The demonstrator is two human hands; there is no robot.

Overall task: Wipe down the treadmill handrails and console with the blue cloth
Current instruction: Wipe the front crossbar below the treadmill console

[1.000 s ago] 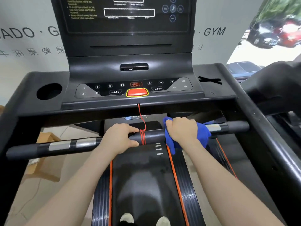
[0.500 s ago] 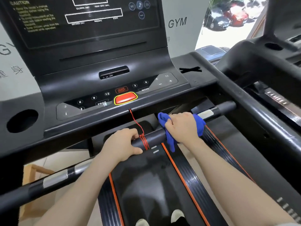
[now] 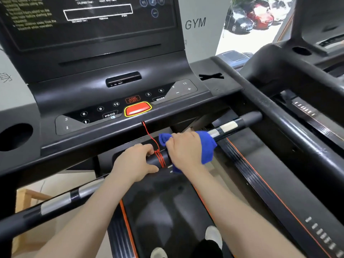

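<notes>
Both hands on the front bar (image 3: 240, 125), close together near its middle. My right hand (image 3: 183, 151) grips the cloth (image 3: 207, 146), fingers curled over it and round the bar; cloth is bunched, wrapped on the bar, blue ends sticking out past the knuckles on the console side and hanging below the wrist. Left hand (image 3: 134, 162) clamps the bare bar just left of the red cord (image 3: 159, 155), thumb underneath, fingers over the top. Cord is wound several turns round the bar between the two hands and runs up to the console (image 3: 119, 86) edge under the red button (image 3: 137, 109). Right of the cloth the bar shows a silver patch (image 3: 229, 126), then a black end. More silver patches on the bar's left stretch, lower left. Side rail (image 3: 279, 116) runs diagonally on the right, apart from both hands. Cup hole (image 3: 14, 136) at console's left. Belt (image 3: 167, 211) below, my shoes (image 3: 214, 234) at bottom edge. Second treadmill (image 3: 307, 53) at upper right.
</notes>
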